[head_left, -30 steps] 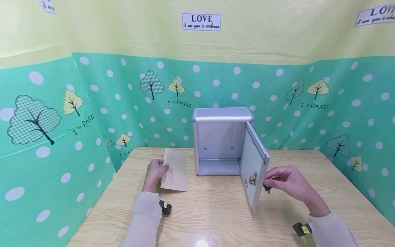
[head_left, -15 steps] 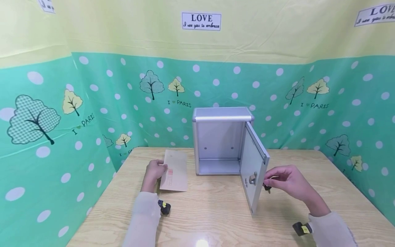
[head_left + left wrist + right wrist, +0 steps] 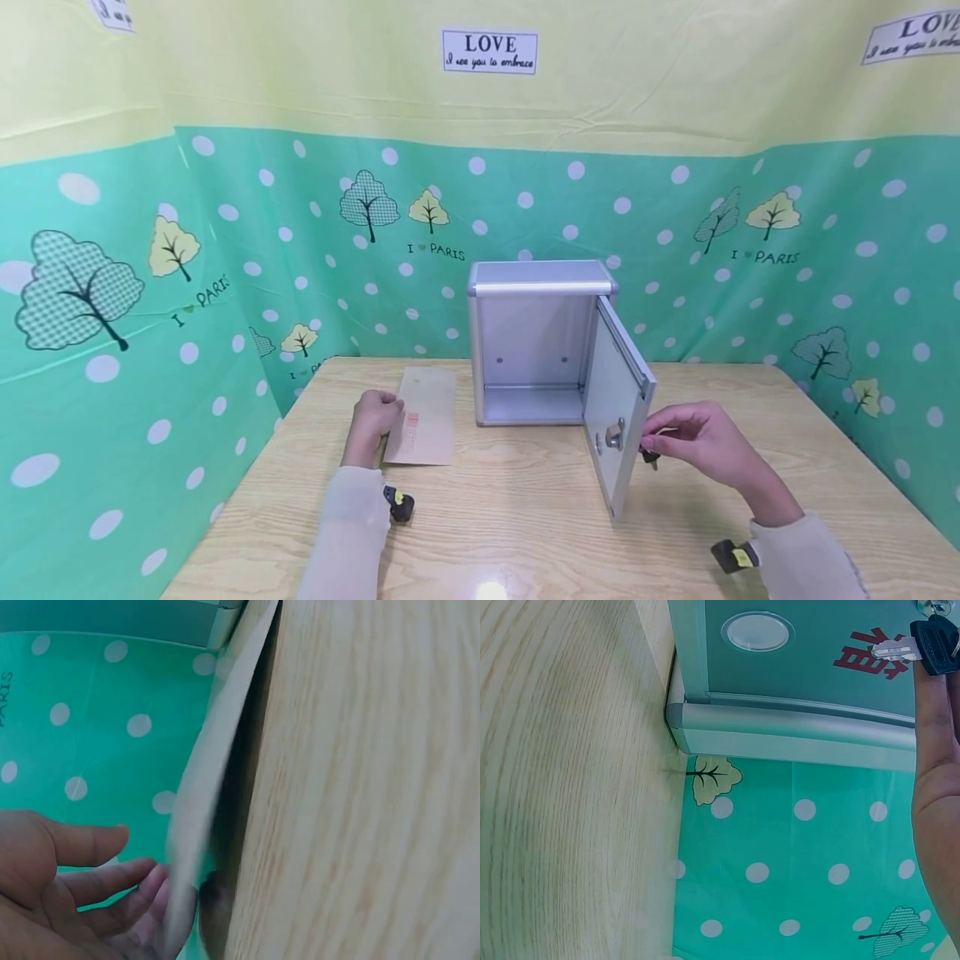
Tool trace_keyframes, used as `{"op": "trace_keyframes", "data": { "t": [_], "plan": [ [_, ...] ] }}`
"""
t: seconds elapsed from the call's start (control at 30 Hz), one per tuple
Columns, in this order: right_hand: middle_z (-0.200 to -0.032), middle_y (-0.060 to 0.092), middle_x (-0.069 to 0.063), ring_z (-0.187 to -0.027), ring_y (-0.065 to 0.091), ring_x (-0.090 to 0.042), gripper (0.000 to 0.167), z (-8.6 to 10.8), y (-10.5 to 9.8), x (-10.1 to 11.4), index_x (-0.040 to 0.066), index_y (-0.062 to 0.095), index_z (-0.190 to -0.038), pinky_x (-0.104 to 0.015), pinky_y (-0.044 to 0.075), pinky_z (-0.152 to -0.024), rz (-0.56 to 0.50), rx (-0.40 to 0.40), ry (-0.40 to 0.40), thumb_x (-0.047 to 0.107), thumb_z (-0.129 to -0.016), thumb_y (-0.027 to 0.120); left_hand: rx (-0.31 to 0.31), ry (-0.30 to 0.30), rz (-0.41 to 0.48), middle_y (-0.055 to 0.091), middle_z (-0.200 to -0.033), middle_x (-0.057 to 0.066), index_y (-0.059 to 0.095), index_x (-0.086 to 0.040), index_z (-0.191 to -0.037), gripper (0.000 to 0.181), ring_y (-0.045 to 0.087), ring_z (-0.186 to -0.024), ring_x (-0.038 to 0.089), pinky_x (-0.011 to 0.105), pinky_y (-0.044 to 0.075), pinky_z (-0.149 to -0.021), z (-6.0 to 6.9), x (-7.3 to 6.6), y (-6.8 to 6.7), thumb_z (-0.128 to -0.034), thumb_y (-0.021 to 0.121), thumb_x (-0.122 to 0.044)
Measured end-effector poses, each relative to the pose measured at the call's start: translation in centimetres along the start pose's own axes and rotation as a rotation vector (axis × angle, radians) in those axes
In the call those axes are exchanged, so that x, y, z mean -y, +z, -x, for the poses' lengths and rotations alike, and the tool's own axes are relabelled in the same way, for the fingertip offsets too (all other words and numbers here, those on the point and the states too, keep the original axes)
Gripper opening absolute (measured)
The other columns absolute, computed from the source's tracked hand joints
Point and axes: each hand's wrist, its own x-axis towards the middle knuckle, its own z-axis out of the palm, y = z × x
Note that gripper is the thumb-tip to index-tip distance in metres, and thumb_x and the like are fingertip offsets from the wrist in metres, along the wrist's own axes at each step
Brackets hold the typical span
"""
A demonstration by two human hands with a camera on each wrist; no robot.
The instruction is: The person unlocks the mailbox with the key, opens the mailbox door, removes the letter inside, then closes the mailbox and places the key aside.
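A tan envelope (image 3: 431, 421) with red print lies at the left, its left edge tilted up off the table. My left hand (image 3: 373, 421) is at that edge. In the left wrist view its thumb stands apart from the envelope (image 3: 202, 787), while the fingertips touch its raised edge. Right of it stands a silver metal box (image 3: 540, 277), its hinged door (image 3: 618, 375) swung out. My right hand (image 3: 697, 437) pinches at the lock on the door's outer side. A black-headed key (image 3: 934, 645) hangs there by the fingers; the pinched part is mostly hidden.
All this is on a pale wooden table (image 3: 517, 533). A green and yellow patterned curtain (image 3: 420, 292) closes off the back and both sides. The box's inside back panel (image 3: 532, 333) shows two small holes. The door's inner face carries a metal latch (image 3: 615, 433).
The envelope has sunk flatter toward the table, and my left thumb has slid off its face toward the left edge. My right hand and the door have stayed still.
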Motion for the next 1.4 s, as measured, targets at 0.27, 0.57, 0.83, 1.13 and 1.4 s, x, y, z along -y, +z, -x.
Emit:
{"op": "trace_keyframes", "data": {
  "t": [0.27,0.57,0.83,1.13,1.4],
  "plan": [
    [-0.099,0.077,-0.005,-0.086,0.075,-0.018,0.021,0.0,0.0,-0.1,0.001,0.076,-0.104,-0.032,0.065,-0.072,-0.014,0.008,-0.009,-0.014,-0.091,0.066,0.006,0.020,-0.011,0.054,-0.139,0.033,0.052,0.011,-0.139,0.045,0.064,-0.102,0.034,0.032,0.058,-0.074,0.2,-0.2,-0.1,-0.1042,0.056,-0.017],
    [-0.100,0.078,-0.005,-0.086,0.075,-0.018,0.021,0.0,0.0,0.0,0.000,0.076,-0.104,-0.032,0.065,-0.073,-0.015,0.010,-0.007,-0.014,-0.091,0.066,0.025,0.094,0.004,0.055,-0.139,0.033,0.050,0.011,-0.142,0.049,0.061,-0.120,0.044,0.048,0.059,-0.093,0.5,-1.0,0.2,-0.1046,0.057,-0.021],
    [-0.100,0.078,-0.005,-0.087,0.075,-0.017,0.020,0.0,0.0,0.0,0.000,0.076,-0.103,-0.032,0.065,-0.075,-0.012,0.005,0.001,-0.013,-0.091,0.067,0.012,0.191,0.026,0.063,-0.127,0.027,0.052,0.010,-0.141,0.048,0.063,-0.114,0.040,0.049,0.057,-0.095,0.8,-1.9,1.0,-0.1044,0.060,-0.021],
    [-0.100,0.078,-0.004,-0.087,0.075,-0.017,0.021,0.0,0.0,-0.2,0.001,0.076,-0.103,-0.032,0.065,-0.074,-0.001,0.002,-0.011,-0.014,-0.091,0.067,-0.089,0.330,0.115,0.068,-0.119,0.019,0.062,0.001,-0.133,0.035,0.066,-0.111,0.036,0.046,0.059,-0.092,0.3,-2.9,2.5,-0.1027,0.064,-0.017],
    [-0.100,0.078,-0.004,-0.087,0.075,-0.017,0.021,0.0,0.0,-0.2,0.000,0.076,-0.103,-0.032,0.065,-0.074,-0.005,0.003,-0.013,-0.014,-0.090,0.067,-0.122,0.477,0.248,0.068,-0.118,0.018,0.062,-0.001,-0.133,0.034,0.065,-0.114,0.032,0.042,0.057,-0.100,0.4,-3.8,3.5,-0.1003,0.066,-0.008]
  ]
}}
